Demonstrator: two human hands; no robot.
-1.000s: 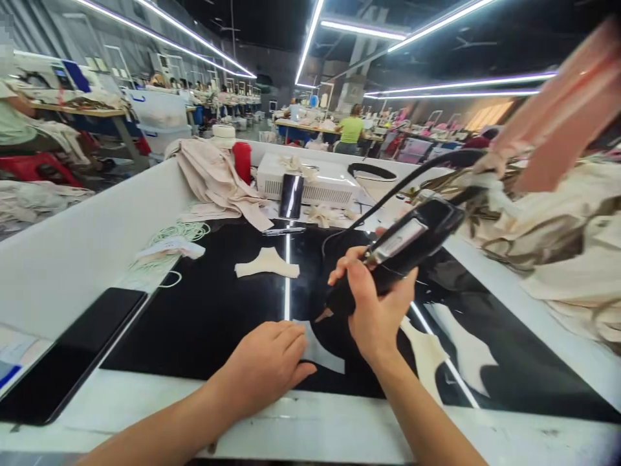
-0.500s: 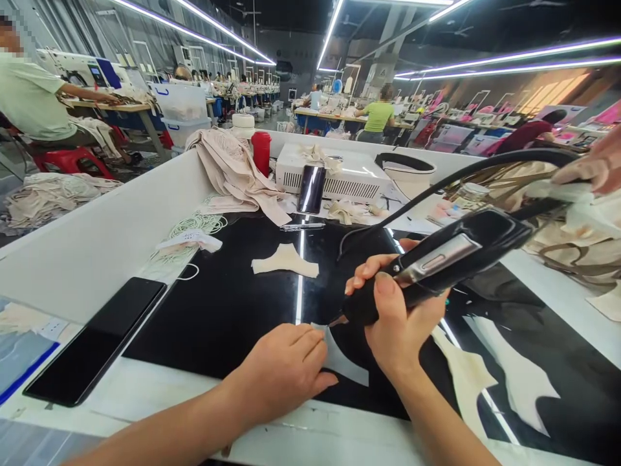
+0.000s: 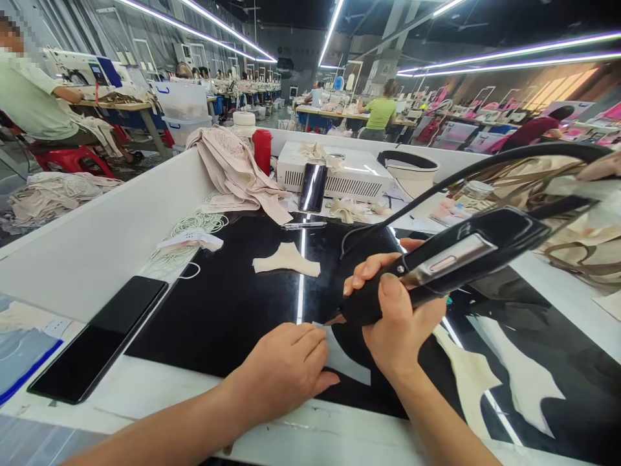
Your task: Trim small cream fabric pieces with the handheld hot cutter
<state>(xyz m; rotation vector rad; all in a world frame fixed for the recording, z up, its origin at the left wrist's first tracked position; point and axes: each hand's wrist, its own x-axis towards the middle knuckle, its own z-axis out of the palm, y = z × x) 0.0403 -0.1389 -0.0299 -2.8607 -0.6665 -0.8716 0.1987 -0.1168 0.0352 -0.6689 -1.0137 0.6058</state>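
My right hand [image 3: 400, 323] is wrapped round a black handheld power tool [image 3: 451, 255] with a silver side panel and a cable. Its narrow metal tip [image 3: 336, 320] points down and left, at the upper end of a pale curved piece [image 3: 347, 359] on the black mat [image 3: 218, 310]. Curled over that end, my left hand [image 3: 291, 362] presses the piece down with its fingers together; the fingertips are partly hidden. Whether the tip touches the piece, I cannot tell. Two cream fabric pieces [image 3: 468, 372] [image 3: 526, 375] lie right of my right wrist.
Another cream cutout [image 3: 286, 259] lies farther back on the mat. A large black phone [image 3: 99, 340] rests at left, beside pale cord [image 3: 194, 226]. Behind stand a white vented box [image 3: 334, 171], a smaller phone [image 3: 313, 188] and a red cup [image 3: 262, 152]. A blurred hand [image 3: 601, 167] shows at upper right.
The tool's rear end has swung slightly right, while its tip stays by the piece. My left hand keeps its place on the piece. The blurred hand at upper right has moved right.
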